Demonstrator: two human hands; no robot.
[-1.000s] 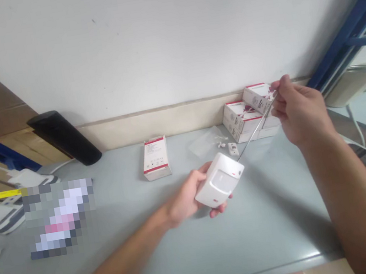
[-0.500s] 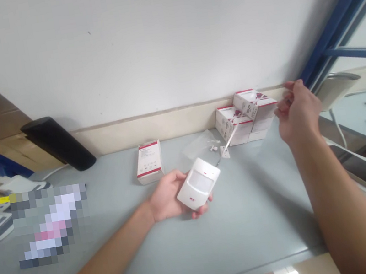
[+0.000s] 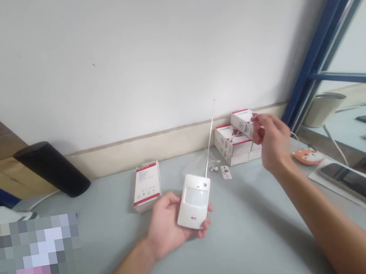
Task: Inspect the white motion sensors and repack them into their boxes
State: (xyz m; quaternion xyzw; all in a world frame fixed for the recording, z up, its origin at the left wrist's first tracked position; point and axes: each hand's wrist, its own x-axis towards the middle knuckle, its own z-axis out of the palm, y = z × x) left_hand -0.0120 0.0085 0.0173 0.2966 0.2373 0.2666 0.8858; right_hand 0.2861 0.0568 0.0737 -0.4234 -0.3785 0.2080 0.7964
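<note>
My left hand (image 3: 167, 223) cradles a white PIR motion sensor (image 3: 194, 202) from below, its lens facing up toward me. A thin metal antenna (image 3: 210, 132) rises from the sensor's top corner, and no hand touches it. My right hand (image 3: 272, 141) is raised and apart from the sensor, its fingers loosely bunched with nothing visible in them. Those fingers overlap a stack of white boxes with red trim (image 3: 235, 145) in my view, and they are nearest to the top box.
A single white box (image 3: 146, 186), a small white bracket (image 3: 225, 172) and small white parts (image 3: 214, 168) lie on the grey table (image 3: 256, 246). A black cylinder (image 3: 52, 169) lies at left, an orange fox-faced item (image 3: 306, 157) at right, and a dark tablet (image 3: 365, 189) beyond.
My right hand has let go of the antenna and moved back toward the boxes. The antenna now stands nearly upright. The sensor has turned in my left hand, and the view has tilted upward.
</note>
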